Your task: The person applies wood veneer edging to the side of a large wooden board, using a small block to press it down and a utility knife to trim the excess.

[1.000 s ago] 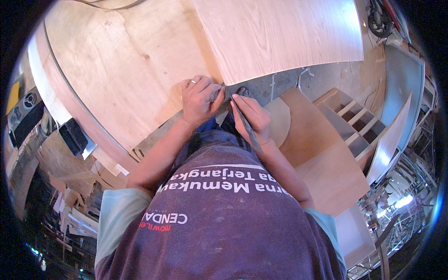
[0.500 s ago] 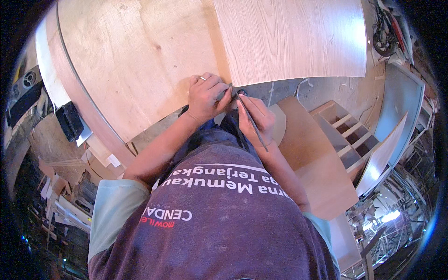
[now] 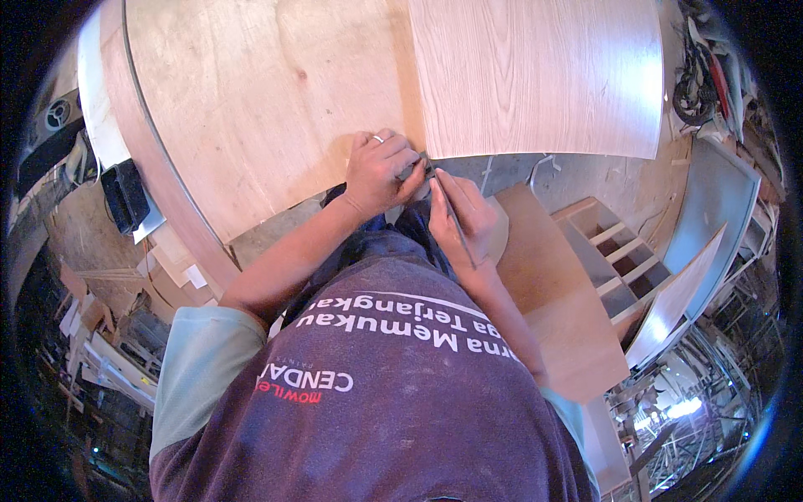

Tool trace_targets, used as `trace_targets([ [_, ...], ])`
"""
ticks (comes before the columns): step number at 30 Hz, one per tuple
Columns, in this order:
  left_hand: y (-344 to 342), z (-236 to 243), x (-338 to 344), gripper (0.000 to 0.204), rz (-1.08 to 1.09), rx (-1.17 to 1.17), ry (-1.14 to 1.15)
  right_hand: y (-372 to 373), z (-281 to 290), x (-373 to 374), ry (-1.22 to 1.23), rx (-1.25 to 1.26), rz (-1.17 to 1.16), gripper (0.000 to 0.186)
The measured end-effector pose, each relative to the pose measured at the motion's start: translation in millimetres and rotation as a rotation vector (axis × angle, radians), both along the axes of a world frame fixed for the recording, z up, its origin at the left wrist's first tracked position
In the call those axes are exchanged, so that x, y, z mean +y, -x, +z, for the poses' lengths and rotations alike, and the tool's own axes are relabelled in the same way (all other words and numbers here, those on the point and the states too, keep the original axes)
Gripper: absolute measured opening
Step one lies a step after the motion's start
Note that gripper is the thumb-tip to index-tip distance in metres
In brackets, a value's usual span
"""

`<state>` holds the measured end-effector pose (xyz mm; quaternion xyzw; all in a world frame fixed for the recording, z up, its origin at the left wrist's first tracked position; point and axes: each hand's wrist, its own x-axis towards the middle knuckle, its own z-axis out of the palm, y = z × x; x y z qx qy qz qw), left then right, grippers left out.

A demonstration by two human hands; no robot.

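Note:
My left hand (image 3: 385, 174), a ring on one finger, is closed at the near edge of a bare plywood sheet (image 3: 276, 109). Something small and dark sits between its thumb and fingers, too covered to name. My right hand (image 3: 462, 216) pinches a thin, dark, narrow strip (image 3: 452, 211), which slants from the left hand's fingertips back over the right palm toward the wrist. Both hands meet just below the near left corner of a light wood-grain panel (image 3: 535, 79) that overlaps the plywood.
Right of me lean a brown board (image 3: 544, 284) and a slatted wooden frame (image 3: 615, 259), with a blue-grey panel (image 3: 715, 197) beyond. On the left, a black box (image 3: 125, 197) stands beside a long curved-edged board (image 3: 163, 151). Scrap wood lies farther left.
The whole view has tilted slightly, so the boards appear lower and farther right. Both hands keep their grips close together, with the strip at nearly the same slant.

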<state>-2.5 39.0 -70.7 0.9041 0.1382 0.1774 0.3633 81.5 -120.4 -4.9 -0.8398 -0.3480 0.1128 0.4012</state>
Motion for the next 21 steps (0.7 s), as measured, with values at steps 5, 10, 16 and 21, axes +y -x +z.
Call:
trace_targets([
  [5, 3.6, 0.2, 2.2, 0.011, -0.021, 0.003, 0.017, 5.8, 5.7, -1.6, 0.057, 0.176, -0.109, 0.018],
  [10, 5.1, -2.4, 1.8, 0.01, -0.042, 0.004, 0.017, 4.6, 9.0, -22.0, 0.03, 0.031, -0.152, 0.014],
  [16, 3.8, -6.2, -0.5, 0.011, -0.014, -0.016, -0.016, -1.3, 2.0, -29.3, -0.009, 0.15, -0.156, 0.017],
  [21, -1.2, 0.0, -4.1, 0.014, 0.009, -0.022, -0.076, 5.0, -9.2, -22.6, 0.017, 0.202, -0.176, 0.015],
])
